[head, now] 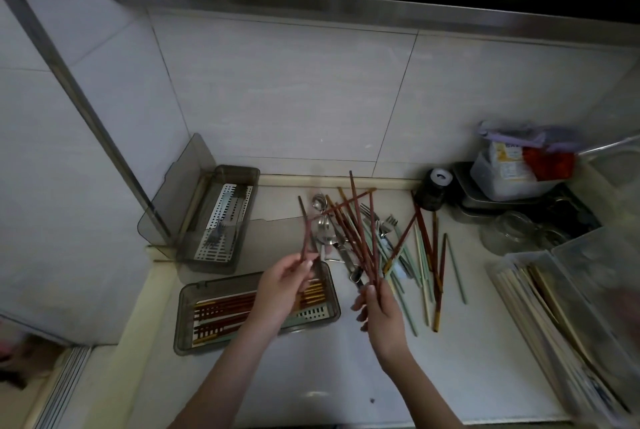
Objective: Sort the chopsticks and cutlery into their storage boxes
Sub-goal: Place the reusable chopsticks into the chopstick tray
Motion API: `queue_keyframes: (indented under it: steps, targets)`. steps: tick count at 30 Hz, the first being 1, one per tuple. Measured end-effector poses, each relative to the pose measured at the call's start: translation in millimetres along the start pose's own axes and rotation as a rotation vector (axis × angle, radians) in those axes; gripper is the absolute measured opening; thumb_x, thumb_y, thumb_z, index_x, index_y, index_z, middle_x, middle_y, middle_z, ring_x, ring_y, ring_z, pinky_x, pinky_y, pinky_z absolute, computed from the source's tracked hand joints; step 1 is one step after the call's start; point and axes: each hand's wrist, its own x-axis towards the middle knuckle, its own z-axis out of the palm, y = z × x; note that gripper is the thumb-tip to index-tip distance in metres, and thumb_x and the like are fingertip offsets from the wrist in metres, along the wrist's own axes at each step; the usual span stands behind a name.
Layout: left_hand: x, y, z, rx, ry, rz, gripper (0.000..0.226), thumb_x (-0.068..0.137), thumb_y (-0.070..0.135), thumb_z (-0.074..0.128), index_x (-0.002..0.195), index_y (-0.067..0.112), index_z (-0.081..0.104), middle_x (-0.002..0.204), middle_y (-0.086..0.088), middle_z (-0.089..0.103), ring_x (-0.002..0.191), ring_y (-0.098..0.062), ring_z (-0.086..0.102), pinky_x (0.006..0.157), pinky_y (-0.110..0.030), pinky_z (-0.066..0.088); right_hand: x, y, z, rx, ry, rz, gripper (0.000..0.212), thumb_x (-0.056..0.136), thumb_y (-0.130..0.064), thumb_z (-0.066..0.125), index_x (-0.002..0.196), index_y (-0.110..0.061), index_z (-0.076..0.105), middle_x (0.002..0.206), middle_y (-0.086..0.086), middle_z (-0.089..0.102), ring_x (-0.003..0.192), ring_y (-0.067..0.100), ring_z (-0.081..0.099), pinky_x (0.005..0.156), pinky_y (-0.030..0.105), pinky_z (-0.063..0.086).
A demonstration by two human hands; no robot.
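Chopsticks [360, 231] stiff, light, slippery | my right hand [379, 311] grips bundle low | left hand [284, 286] pinches one [304, 238]

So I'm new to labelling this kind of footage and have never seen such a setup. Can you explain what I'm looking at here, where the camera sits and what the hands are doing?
There is no machine: a person works with two bare hands, and the single wide-angle camera sits on their head, looking forward and down at a kitchen counter.

The right hand grips a fanned bunch of dark red chopsticks. The left hand pinches what looks like one or two more red chopsticks.

Below the left hand lies a grey storage box already holding red chopsticks with gold ends. A second box, further back by the wall, holds a fork on its white perforated tray.

On the counter between and right of the hands lies an unsorted pile: spoons and forks, and pale green chopsticks. A clear container of pale chopsticks sits at the far right.
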Motion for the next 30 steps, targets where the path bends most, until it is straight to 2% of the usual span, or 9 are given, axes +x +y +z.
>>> queue_keyframes:
  steps: [3,7,11,17,20,23,26,28,30]
  targets:
    - [0,-20,-35,0.31,-0.05,0.109,0.021,0.089,0.017,0.06,0.106,0.027,0.066,0.098,0.01,0.067,0.094,-0.004,0.06,0.074,-0.013,0.042,3,10,-8,-0.02,0.058,-0.033,0.018,0.102,-0.02,0.036,0.096,-0.018,0.054,0.073,-0.001,0.058,0.063,0.007,0.052,0.062,0.028,0.043]
    - [2,-53,-81,0.602,0.021,0.163,0.024,0.085,0.013,0.065,0.107,0.019,0.071,0.096,0.002,0.067,0.093,-0.015,0.062,0.078,-0.02,0.041,5,13,-11,0.028,0.136,-0.036,0.021,0.102,-0.019,0.035,0.091,-0.018,0.052,0.074,0.005,0.055,0.068,0.017,0.052,0.066,0.034,0.045]
    - [6,-76,-106,0.937,-0.066,0.157,0.03,0.086,0.005,0.062,0.11,0.022,0.07,0.102,-0.001,0.067,0.101,-0.019,0.061,0.08,-0.02,0.039,7,12,-11,0.044,0.147,-0.05,0.02,0.102,-0.018,0.035,0.092,-0.018,0.052,0.073,0.006,0.054,0.067,0.018,0.051,0.063,0.031,0.043]
    - [14,-91,-110,1.131,-0.046,0.112,0.037,0.089,0.013,0.057,0.125,0.021,0.061,0.119,-0.005,0.063,0.112,-0.02,0.055,0.093,-0.023,0.041,7,13,-8,0.032,0.133,-0.065,0.02,0.102,-0.019,0.036,0.092,-0.021,0.053,0.072,0.004,0.055,0.067,0.017,0.052,0.063,0.033,0.044]
    - [14,-86,-104,1.002,0.034,0.179,0.04,0.084,0.018,0.068,0.124,0.016,0.061,0.114,-0.005,0.064,0.108,-0.021,0.056,0.095,-0.03,0.044,4,13,-7,0.015,0.099,-0.088,0.018,0.102,-0.021,0.036,0.097,-0.025,0.053,0.071,0.001,0.053,0.067,0.014,0.052,0.063,0.031,0.043]
    - [0,-53,-81,0.492,0.198,0.166,0.03,0.083,0.022,0.069,0.113,0.017,0.067,0.102,0.003,0.068,0.096,-0.009,0.062,0.093,-0.029,0.047,0,12,-4,-0.086,-0.042,-0.139,0.016,0.102,-0.023,0.036,0.1,-0.025,0.052,0.071,-0.004,0.052,0.063,0.006,0.049,0.064,0.027,0.041]
    - [-10,-15,-53,0.002,-0.077,0.011,0.044,0.079,0.053,0.065,0.114,0.027,0.063,0.107,0.007,0.07,0.104,-0.005,0.063,0.095,-0.027,0.045,-7,7,8,-0.213,-0.278,-0.188,0.014,0.101,-0.027,0.038,0.094,-0.031,0.049,0.07,-0.009,0.053,0.061,0.001,0.046,0.063,0.023,0.037]
    - [-8,-3,-36,-0.201,-0.124,-0.001,0.035,0.083,0.043,0.063,0.107,0.017,0.066,0.104,-0.003,0.072,0.102,-0.015,0.066,0.091,-0.028,0.051,-11,2,16,-0.25,-0.361,-0.213,0.016,0.102,-0.028,0.038,0.097,-0.038,0.049,0.072,-0.014,0.057,0.064,0.0,0.049,0.062,0.018,0.036]
    - [-6,4,-25,-0.239,-0.022,-0.008,0.016,0.091,0.019,0.057,0.096,0.007,0.067,0.092,-0.01,0.073,0.096,-0.026,0.068,0.085,-0.031,0.056,-12,3,21,-0.269,-0.389,-0.217,0.02,0.101,-0.03,0.038,0.113,-0.038,0.052,0.082,-0.01,0.063,0.074,0.004,0.056,0.069,0.021,0.041]
